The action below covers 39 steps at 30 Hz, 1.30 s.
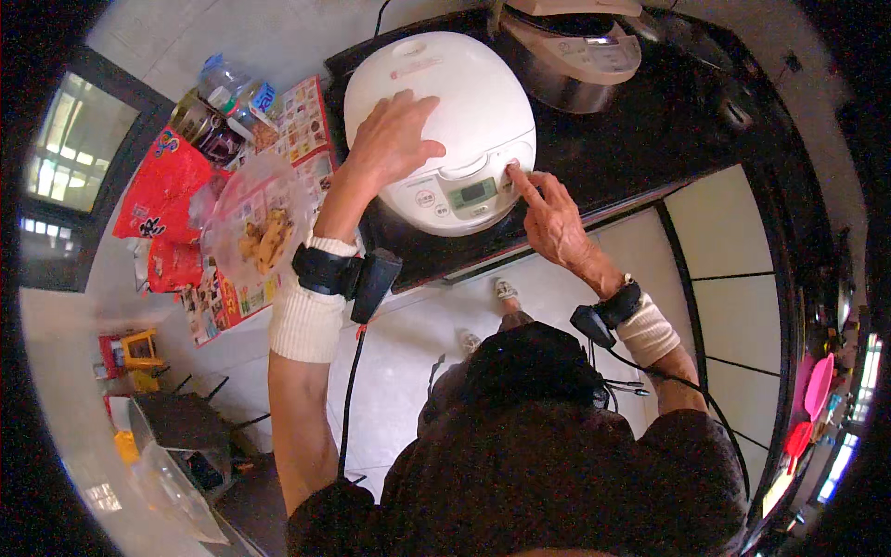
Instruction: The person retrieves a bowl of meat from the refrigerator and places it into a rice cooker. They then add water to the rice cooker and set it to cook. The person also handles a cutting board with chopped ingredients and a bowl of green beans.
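Before me on a dark countertop (592, 150) sits a white electric rice cooker (445, 104) with its lid down. Its front control panel (445, 195) carries a small display and several buttons. My left hand (398, 136) rests on the lid, fingers spread, gripping nothing. With an extended index finger, my right hand (553, 216) touches a button at the panel's right side; its other fingers are partly curled and hold nothing. The fingertip hides that button.
A second cooker (571, 63) stands behind to the right. On the left, printed flyers (299, 125) lie under red packages (163, 188), a plastic bottle (254, 104), a dark jar (216, 132) and a clear bag (257, 223) of brownish, root-like pieces. Cables hang from both wrist devices.
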Available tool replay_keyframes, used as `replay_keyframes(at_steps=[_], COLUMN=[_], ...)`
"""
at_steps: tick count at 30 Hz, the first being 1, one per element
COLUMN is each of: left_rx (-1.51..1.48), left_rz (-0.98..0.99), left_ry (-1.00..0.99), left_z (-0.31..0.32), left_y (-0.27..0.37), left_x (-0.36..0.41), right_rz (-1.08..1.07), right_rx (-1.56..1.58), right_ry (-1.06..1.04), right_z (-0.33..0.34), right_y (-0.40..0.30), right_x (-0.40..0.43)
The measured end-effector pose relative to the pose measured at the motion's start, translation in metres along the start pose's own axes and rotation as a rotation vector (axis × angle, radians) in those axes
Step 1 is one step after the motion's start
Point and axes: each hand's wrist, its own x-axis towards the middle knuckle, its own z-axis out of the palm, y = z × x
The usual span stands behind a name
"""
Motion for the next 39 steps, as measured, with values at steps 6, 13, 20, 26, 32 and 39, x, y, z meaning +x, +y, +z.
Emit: replay_keyframes(at_steps=[6, 13, 20, 26, 32, 39], left_rx=[0.038, 0.009, -0.091, -1.161, -1.105, -1.213], left_rz=[0.067, 0.036, -0.390, -0.444, -0.482, -0.532], left_ry=[0.073, 0.120, 0.508, 0.511, 0.392, 0.455], left_z=[0.002, 0.008, 0.056, 0.088, 0.088, 0.070], left_y=[-0.004, -0.011, -0.026, -0.010, -0.028, -0.038], left_x=[0.005, -0.003, -0.057, -0.082, -0.075, -0.065], right_rz=[-0.047, 0.206, 0.799, 0.765, 0.706, 0.598], right_rx=[-0.061, 0.492, 0.988, 1.066, 1.042, 1.091], right_ry=[-0.005, -0.067, -0.166, -0.149, -0.131, -0.160], right_z=[-0.009, -0.024, -0.008, -0.005, 0.001, 0.017], right_y=[-0.002, 0.014, 0.034, 0.024, 0.025, 0.033], right_x=[0.006, 0.014, 0.029, 0.028, 0.044, 0.074])
